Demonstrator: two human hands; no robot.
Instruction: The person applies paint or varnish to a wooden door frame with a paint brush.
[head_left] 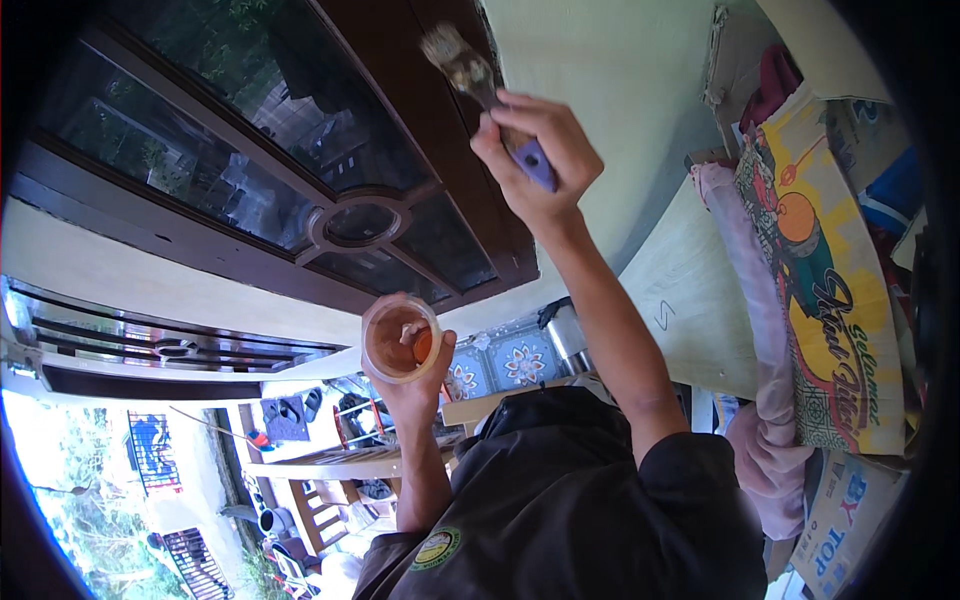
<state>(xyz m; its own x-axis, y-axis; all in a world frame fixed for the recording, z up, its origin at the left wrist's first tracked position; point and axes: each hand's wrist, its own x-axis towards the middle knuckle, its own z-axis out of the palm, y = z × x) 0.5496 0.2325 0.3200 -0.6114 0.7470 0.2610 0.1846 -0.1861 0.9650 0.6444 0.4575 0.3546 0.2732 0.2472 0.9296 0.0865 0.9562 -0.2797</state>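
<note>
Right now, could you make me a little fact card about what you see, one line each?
Left hand: holds a see-through cup, orange-brown inside
Right hand: holds a paintbrush with a purple handle
Bristles: pointing away from the hand
Panes' frame: dark brown
Wall: pale
Shirt: dark
</note>
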